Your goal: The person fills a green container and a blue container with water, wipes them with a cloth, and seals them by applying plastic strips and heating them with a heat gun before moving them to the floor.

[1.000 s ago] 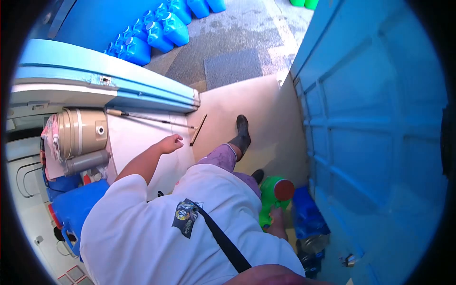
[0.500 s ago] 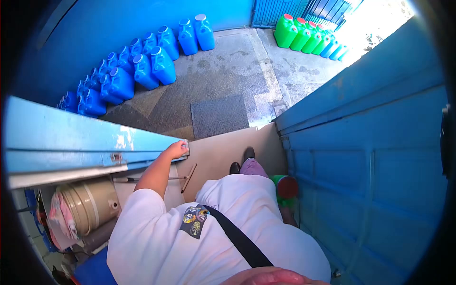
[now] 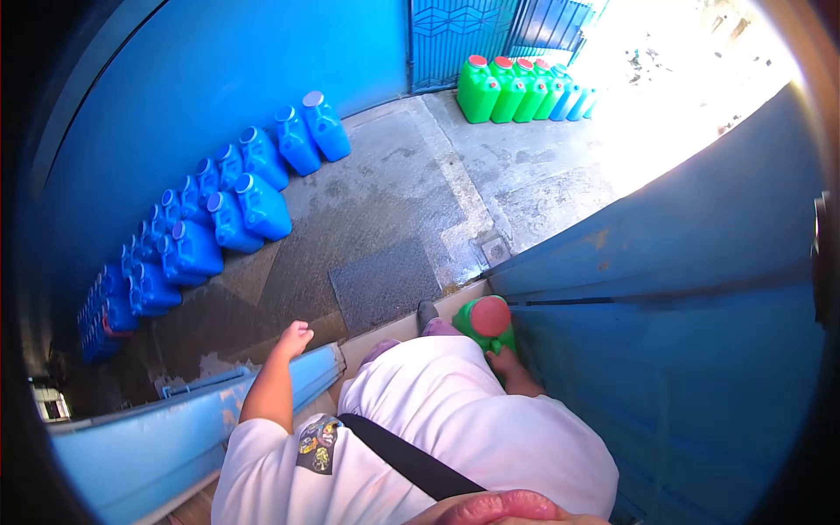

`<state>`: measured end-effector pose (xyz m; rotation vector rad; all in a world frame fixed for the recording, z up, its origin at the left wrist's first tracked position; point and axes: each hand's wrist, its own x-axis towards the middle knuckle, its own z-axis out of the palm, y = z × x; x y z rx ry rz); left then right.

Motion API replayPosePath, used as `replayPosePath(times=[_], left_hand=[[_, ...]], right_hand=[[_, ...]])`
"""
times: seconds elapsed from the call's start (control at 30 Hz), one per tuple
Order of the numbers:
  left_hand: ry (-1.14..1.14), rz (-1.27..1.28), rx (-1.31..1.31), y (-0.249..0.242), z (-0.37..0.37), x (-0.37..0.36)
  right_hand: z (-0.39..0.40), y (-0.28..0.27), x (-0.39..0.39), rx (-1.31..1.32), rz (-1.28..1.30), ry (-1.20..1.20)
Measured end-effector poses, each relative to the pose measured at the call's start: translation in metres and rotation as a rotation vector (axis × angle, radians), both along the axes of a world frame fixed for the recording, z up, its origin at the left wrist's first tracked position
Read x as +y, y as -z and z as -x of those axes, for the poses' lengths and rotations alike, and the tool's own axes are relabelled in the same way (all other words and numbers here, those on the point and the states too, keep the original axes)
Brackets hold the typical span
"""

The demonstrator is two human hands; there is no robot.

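Low by my right side, a green jug (image 3: 477, 325) with a wide red cap (image 3: 489, 316) hangs from my right hand (image 3: 502, 360), whose fingers are wrapped at its handle and partly hidden. The jug is beside the large blue panel (image 3: 612, 385) on the right. My left hand (image 3: 297, 339) is raised at the left with curled fingers, and nothing shows in them. It is just above the end of the light blue door (image 3: 289, 385), apart from it.
Rows of blue jugs (image 3: 262, 210) line the blue wall on the left. Several green jugs (image 3: 479, 92) with red caps and some light blue containers (image 3: 567, 103) stand by the gate (image 3: 459, 39). A dark mat (image 3: 385, 280) lies on the wet concrete outside the doorway threshold (image 3: 376, 341).
I have stepped forward toward the doorway. My left hand has come off the door edge, and the door sits lower in view. The green jug has moved forward with my right hand.
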<state>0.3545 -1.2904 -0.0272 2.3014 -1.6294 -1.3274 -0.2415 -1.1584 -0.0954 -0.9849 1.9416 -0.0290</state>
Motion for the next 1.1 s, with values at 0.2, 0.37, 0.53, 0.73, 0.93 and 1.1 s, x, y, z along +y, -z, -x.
replayPosePath(times=[0.2, 0.37, 0.53, 0.73, 0.93, 1.1], left_hand=[[0.014, -0.146, -0.003, -0.018, -0.001, -0.019], [0.053, -0.092, -0.044, -0.014, -0.002, -0.053], [-0.017, 0.065, 0.06, -0.009, 0.001, -0.071], [-0.032, -0.048, 0.131, -0.016, -0.012, -0.062], [-0.076, 0.006, 0.106, -0.003, -0.06, -0.073], [-0.235, 0.022, 0.182, 0.035, -0.096, -0.088]], right_hand=[[-0.006, 0.03, -0.051, 0.017, 0.031, 0.021], [-0.012, 0.031, -0.069, 0.015, 0.04, 0.072], [-0.015, 0.024, -0.078, -0.013, -0.024, 0.052], [-0.005, 0.039, -0.035, -0.053, -0.034, -0.026], [-0.032, -0.04, -0.079, 0.008, 0.043, 0.006], [-0.01, -0.043, -0.058, 0.061, -0.08, -0.06]])
